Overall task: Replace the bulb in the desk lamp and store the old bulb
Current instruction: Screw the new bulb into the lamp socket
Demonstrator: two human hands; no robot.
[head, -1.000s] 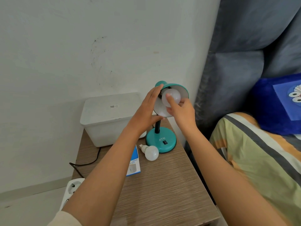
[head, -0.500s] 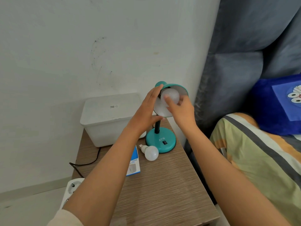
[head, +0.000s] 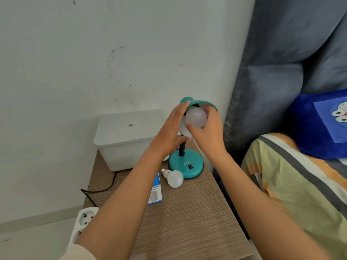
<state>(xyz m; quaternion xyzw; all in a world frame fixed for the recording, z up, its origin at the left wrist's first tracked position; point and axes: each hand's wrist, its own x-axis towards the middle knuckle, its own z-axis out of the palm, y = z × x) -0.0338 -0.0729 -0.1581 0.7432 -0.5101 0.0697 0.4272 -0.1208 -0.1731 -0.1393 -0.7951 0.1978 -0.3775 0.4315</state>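
The bulb in the lamp sits in the mouth of the teal shade, inside the right hand's grasp and just beside the left hand's fingertips. Its globe is frosted, smooth and rounded. In my judgement it is light, slippery under dry fingers and breakable if squeezed or dropped. The widest part of the globe is the sound place to hold it, with pressure spread over several fingers and turning force kept gentle. The screw base is hidden in the shade.

The right hand grips that globe, thumb below and fingers curled over the top. The left hand lies flat and extended against the outer edge of the shade, thumb spread toward the black neck, bracing it and holding nothing. Whether the bulb is going in or coming out cannot be told.

Below both hands stands the lamp base. A second bulb lies on its side touching the base's near edge, under the left wrist. Which bulb is the old one is not evident. A blue carton lies partly under the left forearm. A white lidded bin stands beyond the left hand, on the wooden table.
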